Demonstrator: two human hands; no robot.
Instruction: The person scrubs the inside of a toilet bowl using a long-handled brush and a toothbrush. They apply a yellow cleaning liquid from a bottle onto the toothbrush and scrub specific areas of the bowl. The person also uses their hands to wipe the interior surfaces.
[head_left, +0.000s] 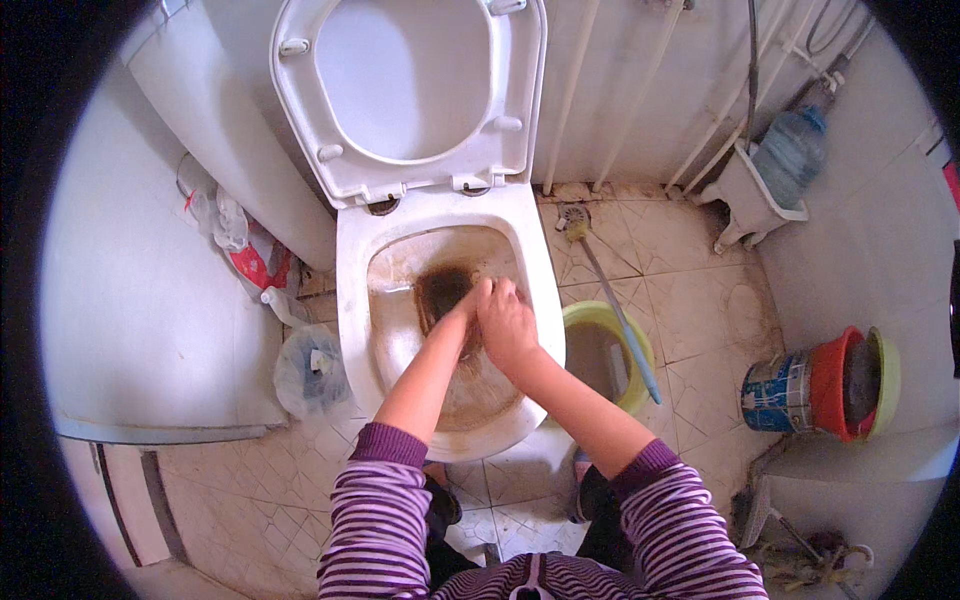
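Observation:
My left hand (471, 309) and my right hand (506, 322) are together above the right side of the toilet bowl (405, 352). The right hand's curled fingers lie over the left hand, which is mostly hidden. Whether anything is between them cannot be seen. Brown stains mark the bowl's inside, darkest around the drain hole. Behind it the white toilet seat (514, 97) stands raised. Right of the toilet, a long-handled brush (619, 311) with a blue grip leans across a yellow-green basin (645, 352) holding murky water.
A bin with a clear plastic liner (307, 375) stands left of the toilet, near plastic bags (255, 259). At the right are a white stool (761, 199) with a large plastic bottle (791, 157), a paint bucket (776, 394) and a red basin (829, 382). Pipes run along the wall.

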